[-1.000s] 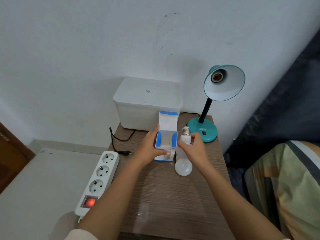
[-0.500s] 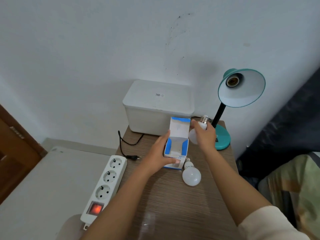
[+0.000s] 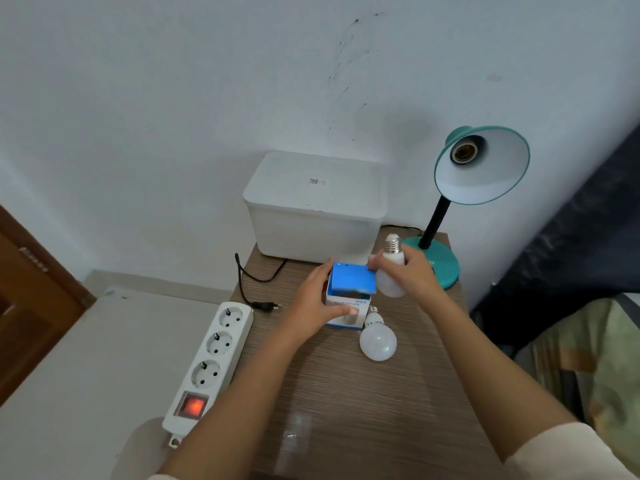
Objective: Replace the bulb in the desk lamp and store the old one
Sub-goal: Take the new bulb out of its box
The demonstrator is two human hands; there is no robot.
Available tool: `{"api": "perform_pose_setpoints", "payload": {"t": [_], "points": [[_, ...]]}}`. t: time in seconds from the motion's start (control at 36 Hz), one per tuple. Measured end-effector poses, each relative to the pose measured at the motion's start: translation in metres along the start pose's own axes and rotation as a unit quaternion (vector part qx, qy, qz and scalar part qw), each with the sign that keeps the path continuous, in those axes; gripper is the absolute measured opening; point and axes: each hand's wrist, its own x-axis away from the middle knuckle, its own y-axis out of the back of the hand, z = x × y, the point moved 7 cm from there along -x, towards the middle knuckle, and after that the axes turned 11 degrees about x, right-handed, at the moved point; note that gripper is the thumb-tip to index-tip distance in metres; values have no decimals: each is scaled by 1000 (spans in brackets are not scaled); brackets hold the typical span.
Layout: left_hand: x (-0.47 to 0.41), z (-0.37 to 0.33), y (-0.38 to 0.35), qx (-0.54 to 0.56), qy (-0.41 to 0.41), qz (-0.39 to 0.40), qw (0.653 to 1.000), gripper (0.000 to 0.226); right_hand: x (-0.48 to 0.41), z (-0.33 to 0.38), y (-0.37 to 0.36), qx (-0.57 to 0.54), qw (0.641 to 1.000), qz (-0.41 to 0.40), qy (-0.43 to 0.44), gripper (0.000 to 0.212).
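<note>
A teal desk lamp (image 3: 481, 168) stands at the back right of the wooden table (image 3: 363, 403), its socket empty. My right hand (image 3: 412, 275) holds a white bulb (image 3: 391, 271) with its screw base up, and a fingertip presses the blue lid flap of a small blue-and-white bulb box (image 3: 349, 296) down. My left hand (image 3: 311, 306) grips the box from the left side. A second white bulb (image 3: 378, 339) lies on the table just right of the box.
A white lidded storage box (image 3: 315, 206) sits at the back against the wall. A black plug and cord (image 3: 256, 292) lie left of the bulb box. A white power strip (image 3: 211, 362) with a lit red switch rests at the table's left edge.
The box flap, upright before, has been folded down over the opening. My right hand with the bulb rose from the table to the flap. The camera view shifted left.
</note>
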Motion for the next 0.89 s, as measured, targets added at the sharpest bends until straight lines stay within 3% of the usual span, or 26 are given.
{"api": "perform_pose_setpoints", "payload": {"t": [0.22,0.36,0.89], "points": [[9,3,-2,-4,-26,-30,999,90,26,10,-10,168,980,-57,93,23],[18,8,-6,13,-50,-49,997,79,41,11,-18,167,972,-85,142,23],[27,8,-13,9,-65,-85,994,61,37,9,-22,175,971,-74,143,29]]}}
